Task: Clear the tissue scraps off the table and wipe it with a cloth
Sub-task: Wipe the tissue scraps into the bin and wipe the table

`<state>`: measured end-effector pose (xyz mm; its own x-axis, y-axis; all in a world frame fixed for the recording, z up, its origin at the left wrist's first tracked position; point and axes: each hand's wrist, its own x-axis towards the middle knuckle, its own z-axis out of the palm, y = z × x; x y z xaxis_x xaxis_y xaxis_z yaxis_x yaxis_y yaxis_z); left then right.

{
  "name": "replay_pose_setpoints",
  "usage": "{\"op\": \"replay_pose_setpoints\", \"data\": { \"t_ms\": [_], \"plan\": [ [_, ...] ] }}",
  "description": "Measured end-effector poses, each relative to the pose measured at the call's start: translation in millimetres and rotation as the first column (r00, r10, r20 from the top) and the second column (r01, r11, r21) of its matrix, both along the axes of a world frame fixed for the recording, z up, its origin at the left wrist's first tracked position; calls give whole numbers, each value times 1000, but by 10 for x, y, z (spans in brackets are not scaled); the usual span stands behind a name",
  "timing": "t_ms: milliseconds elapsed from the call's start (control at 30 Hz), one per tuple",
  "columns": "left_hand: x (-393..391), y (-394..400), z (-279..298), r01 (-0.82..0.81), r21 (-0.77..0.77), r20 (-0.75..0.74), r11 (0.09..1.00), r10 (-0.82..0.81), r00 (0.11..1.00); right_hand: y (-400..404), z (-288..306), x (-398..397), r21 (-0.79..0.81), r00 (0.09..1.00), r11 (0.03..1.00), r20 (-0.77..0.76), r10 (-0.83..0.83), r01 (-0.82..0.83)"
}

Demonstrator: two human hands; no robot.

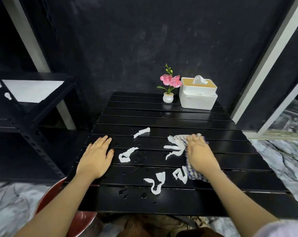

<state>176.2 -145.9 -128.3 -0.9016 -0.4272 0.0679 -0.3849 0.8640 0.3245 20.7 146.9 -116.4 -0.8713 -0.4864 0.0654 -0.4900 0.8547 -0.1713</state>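
Several white tissue scraps lie on the black slatted table (162,117): one strip (141,132) further back, one loop (126,155) beside my left hand, one curl (155,183) near the front, one piece (181,175) by the cloth. A bunch of scraps (174,147) touches the cloth's left edge. My right hand (198,153) presses flat on a white cloth with blue checks (195,175). My left hand (97,156) rests flat on the table's left side, holding nothing. Water drops (123,192) dot the front slats.
A white tissue box (198,96) and a small white pot with a pink flower (168,93) stand at the table's back. A red round bin (49,200) sits on the floor under the table's left front corner. A black metal shelf (30,108) stands at the left.
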Motion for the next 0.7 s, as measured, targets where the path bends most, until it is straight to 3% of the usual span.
{"op": "replay_pose_setpoints", "data": {
  "t_ms": [433, 467, 600, 700],
  "plan": [
    [13, 11, 28, 0, 23, 5, 1000, 0, 1000, -616, -43, 349, 160, 965, 958, -68, 252, -239],
    [15, 10, 34, -1, 27, 5, 1000, 1, 1000, -608, -37, 345, 114, 962, 959, -53, 268, -261],
    [4, 2, 56, 9, 37, 26, 999, -10, 1000, -529, 65, 309, -362, 959, 917, 154, 236, -168],
    [-14, -42, 81, 20, 77, 51, 997, -24, 998, -351, 140, 165, -522, 975, 853, 182, 128, -15]
  ]
}}
